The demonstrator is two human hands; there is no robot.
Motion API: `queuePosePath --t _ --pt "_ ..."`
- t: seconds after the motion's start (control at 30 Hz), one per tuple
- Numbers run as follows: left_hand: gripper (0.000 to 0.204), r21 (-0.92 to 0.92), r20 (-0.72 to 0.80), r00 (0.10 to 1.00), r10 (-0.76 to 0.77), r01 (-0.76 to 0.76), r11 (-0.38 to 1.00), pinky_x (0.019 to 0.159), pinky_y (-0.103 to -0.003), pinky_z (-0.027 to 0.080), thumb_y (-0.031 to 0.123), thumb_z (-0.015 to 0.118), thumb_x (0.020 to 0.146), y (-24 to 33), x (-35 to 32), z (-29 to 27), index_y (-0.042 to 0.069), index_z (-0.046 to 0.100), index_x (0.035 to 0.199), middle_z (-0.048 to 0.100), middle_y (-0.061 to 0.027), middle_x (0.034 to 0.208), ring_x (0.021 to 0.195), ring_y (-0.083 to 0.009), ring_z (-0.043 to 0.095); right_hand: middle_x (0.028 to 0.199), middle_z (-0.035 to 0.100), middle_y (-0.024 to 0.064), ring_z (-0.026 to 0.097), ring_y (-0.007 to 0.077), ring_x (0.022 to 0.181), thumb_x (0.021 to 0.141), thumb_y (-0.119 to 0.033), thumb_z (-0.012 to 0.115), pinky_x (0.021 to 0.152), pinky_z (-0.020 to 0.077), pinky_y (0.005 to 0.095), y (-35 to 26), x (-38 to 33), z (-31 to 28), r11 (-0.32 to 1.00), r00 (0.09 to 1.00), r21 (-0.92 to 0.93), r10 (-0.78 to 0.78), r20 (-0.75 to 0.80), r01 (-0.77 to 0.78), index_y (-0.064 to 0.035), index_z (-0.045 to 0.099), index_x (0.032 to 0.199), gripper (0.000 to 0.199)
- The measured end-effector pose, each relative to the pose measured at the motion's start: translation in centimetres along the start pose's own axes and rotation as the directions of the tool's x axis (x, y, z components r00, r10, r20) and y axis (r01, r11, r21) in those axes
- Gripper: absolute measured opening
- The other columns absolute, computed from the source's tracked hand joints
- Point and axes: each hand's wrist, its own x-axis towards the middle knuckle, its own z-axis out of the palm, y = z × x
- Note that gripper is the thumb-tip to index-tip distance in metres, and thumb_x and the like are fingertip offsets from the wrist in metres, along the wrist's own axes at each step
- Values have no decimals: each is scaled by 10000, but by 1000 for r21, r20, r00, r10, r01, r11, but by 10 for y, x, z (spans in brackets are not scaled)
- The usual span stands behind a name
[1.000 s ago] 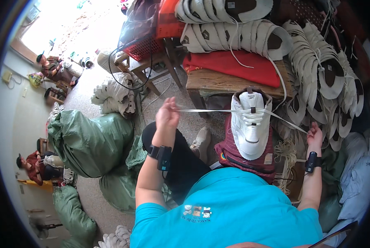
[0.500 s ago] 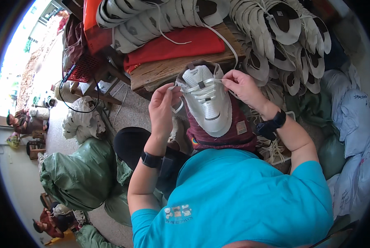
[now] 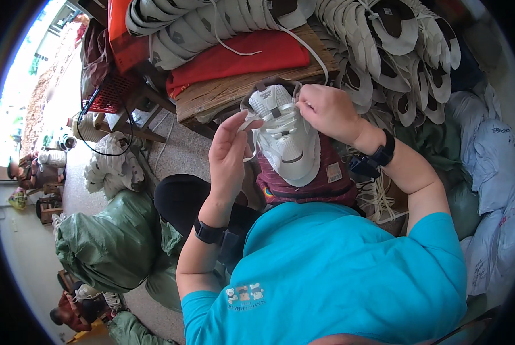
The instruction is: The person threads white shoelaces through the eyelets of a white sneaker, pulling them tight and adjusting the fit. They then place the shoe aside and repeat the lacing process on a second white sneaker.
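A white shoe upper [image 3: 295, 150] with mesh panels and a dark collar rests over the maroon cloth [image 3: 333, 184] on my lap, its toe toward me. White shoelace [image 3: 284, 122] crosses its tongue in several rows. My left hand [image 3: 230, 146] pinches one lace end just left of the upper, and a loop of lace hangs below the fingers. My right hand [image 3: 331, 112] is closed at the top right eyelets, with the other part of the lace between its fingertips. The right fingers are partly hidden by the back of the hand.
Ahead stands a wooden bench [image 3: 229, 98] bearing a folded red cloth [image 3: 240, 62] and a row of nested shoe uppers [image 3: 211, 35]. More uppers [image 3: 392, 63] are stacked at the far right. Green sacks [image 3: 111, 241] lie on the left, white bags [image 3: 496, 167] on the right. People sit farther left.
My right hand has moved in to the left over the upper's edge, its back turned more upward. The left fingers have shifted slightly, still on the lace.
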Motion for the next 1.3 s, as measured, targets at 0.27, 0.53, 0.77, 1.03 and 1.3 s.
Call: queuePosePath --t 0.27,0.53,0.77,1.03,1.3 --pt "265 169 -86 985 -148 161 972 724 -179 429 94 470 1049 -37 6 -29 4 607 1257 694 -35 984 761 -33 500 1011 598 92 606 295 998 768 -87 749 854 502 412 -9 27 -31 908 920 -148 -386 66 391 -49 601 982 263" --pt "320 296 -62 977 -204 214 931 510 -196 341 287 465 1081 -25 9 -12 16 634 1094 543 31 630 540 -21 437 991 572 77 601 296 983 792 -117 745 806 479 401 16 58 -45 971 825 54 -228 517 234 -60 613 956 218" --pt "339 288 -78 976 -202 216 933 469 -210 326 278 529 1042 -20 16 0 8 688 913 512 46 591 496 -34 421 932 545 78 569 210 873 873 -257 709 746 451 322 29 79 -31 978 715 208 -147 684 1 -22 671 912 241" --pt "284 236 -27 961 -275 274 933 486 -231 333 186 576 956 -23 34 -8 6 673 761 541 21 603 516 -51 429 901 624 14 548 125 795 912 -265 683 751 451 283 28 68 -10 810 748 325 195 635 -487 -12 688 875 256" --pt "175 674 92 931 -353 203 710 588 -265 477 176 610 869 8 61 -8 38 698 805 643 -30 697 599 -162 587 939 565 -4 523 110 857 913 -266 711 774 448 257 29 44 3 861 916 438 76 395 -260 -40 667 872 234"
